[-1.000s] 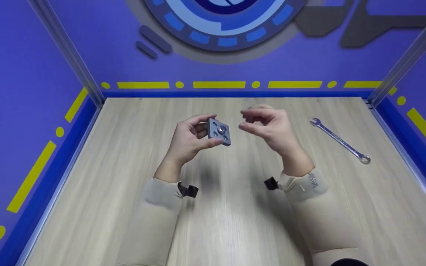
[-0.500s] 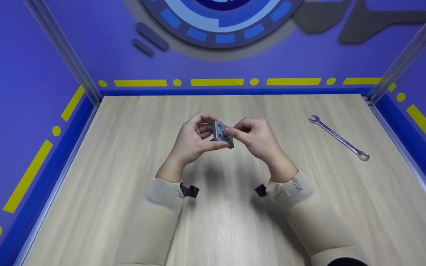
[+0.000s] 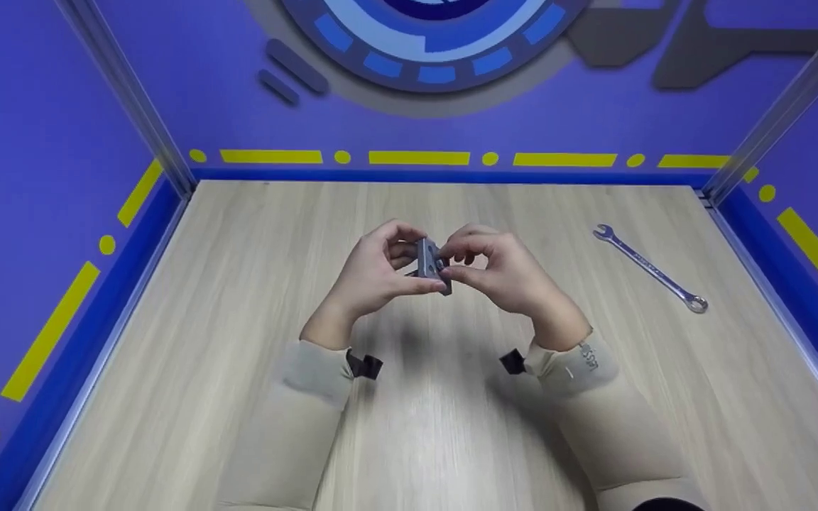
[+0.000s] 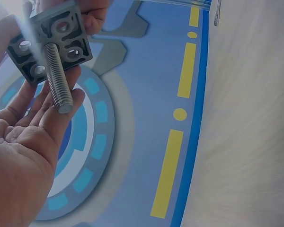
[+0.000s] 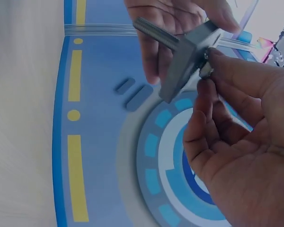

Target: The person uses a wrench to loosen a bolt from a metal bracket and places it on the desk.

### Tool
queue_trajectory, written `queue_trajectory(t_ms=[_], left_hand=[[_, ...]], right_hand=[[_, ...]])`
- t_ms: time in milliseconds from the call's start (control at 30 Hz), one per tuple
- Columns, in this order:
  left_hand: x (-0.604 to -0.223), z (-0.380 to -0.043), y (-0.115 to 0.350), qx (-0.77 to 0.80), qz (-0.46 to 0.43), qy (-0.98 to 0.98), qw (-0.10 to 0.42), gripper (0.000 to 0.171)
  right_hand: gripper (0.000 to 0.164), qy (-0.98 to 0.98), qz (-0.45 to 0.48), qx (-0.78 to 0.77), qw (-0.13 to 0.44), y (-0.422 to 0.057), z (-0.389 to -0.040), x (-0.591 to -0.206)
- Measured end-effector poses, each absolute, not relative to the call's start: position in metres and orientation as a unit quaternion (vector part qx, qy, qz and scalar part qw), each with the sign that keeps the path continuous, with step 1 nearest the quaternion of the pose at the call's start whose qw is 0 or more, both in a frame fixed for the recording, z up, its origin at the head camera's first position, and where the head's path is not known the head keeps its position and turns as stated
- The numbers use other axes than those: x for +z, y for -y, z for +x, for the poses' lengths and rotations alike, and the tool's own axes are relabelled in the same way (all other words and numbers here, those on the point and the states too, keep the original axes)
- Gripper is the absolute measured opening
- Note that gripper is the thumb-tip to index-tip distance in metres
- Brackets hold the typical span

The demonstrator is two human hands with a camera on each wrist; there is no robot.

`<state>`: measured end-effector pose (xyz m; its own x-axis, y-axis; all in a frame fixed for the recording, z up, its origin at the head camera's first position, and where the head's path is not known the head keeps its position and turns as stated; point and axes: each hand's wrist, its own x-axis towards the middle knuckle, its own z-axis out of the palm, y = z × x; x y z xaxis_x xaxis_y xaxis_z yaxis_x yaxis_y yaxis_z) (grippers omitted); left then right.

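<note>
A square grey plate (image 3: 426,259) with holes near its corners is held up over the table. My left hand (image 3: 370,273) grips it by its edges, thumb along the near side and fingers along the far side. A long threaded bolt (image 4: 59,85) passes through the plate's middle, its shank sticking out on the left-hand side. On the opposite face, the thumb and fingertips of my right hand (image 5: 246,123) pinch the shiny head end of the bolt. The head is partly hidden by those fingers.
A combination wrench (image 3: 650,267) lies on the wooden table (image 3: 238,284), off to the right of my right hand. Blue-purple panels (image 3: 196,85) with yellow marks enclose the table at the back and both sides. A small black camera mount sits at each wrist.
My right hand has come left from beside the plate and taken the bolt's head between thumb and fingers. The plate has shifted slightly right and turned more edge-on to the head view.
</note>
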<state>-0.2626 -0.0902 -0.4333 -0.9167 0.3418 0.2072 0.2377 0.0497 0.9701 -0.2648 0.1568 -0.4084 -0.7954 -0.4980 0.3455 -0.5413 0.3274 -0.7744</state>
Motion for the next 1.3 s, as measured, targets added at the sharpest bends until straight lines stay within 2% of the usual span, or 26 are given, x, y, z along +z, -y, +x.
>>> queue_trajectory(t_ms=[167, 300, 367, 533, 733, 933, 1067, 1300], left_hand=[[-0.432, -0.264, 0.090, 0.665, 0.210, -0.716, 0.044, 0.070], [-0.432, -0.262, 0.092, 0.665, 0.210, -0.715, 0.045, 0.069], [-0.434, -0.260, 0.092, 0.665, 0.208, -0.716, 0.045, 0.069], [-0.435, -0.258, 0.089, 0.664, 0.205, -0.717, 0.049, 0.069], [-0.434, -0.257, 0.086, 0.661, 0.212, -0.718, 0.048, 0.068], [-0.435, -0.258, 0.087, 0.657, 0.211, -0.723, 0.043, 0.068], [-0.435, -0.258, 0.087, 0.656, 0.210, -0.724, 0.042, 0.069], [-0.434, -0.258, 0.089, 0.653, 0.206, -0.728, 0.041, 0.069]], right_hand=[[0.024, 0.812, 0.355, 0.462, 0.046, -0.161, -0.263, -0.407], [0.029, 0.805, 0.356, 0.473, 0.041, -0.162, -0.263, -0.408], [0.029, 0.805, 0.338, 0.486, 0.041, -0.161, -0.262, -0.408], [0.016, 0.830, 0.252, 0.495, 0.041, -0.153, -0.261, -0.411], [0.025, 0.859, 0.187, 0.477, 0.021, -0.147, -0.259, -0.411], [0.040, 0.878, 0.178, 0.445, -0.008, -0.147, -0.259, -0.408], [0.038, 0.872, 0.186, 0.451, -0.027, -0.149, -0.261, -0.408], [0.021, 0.848, 0.196, 0.490, -0.053, -0.153, -0.263, -0.407]])
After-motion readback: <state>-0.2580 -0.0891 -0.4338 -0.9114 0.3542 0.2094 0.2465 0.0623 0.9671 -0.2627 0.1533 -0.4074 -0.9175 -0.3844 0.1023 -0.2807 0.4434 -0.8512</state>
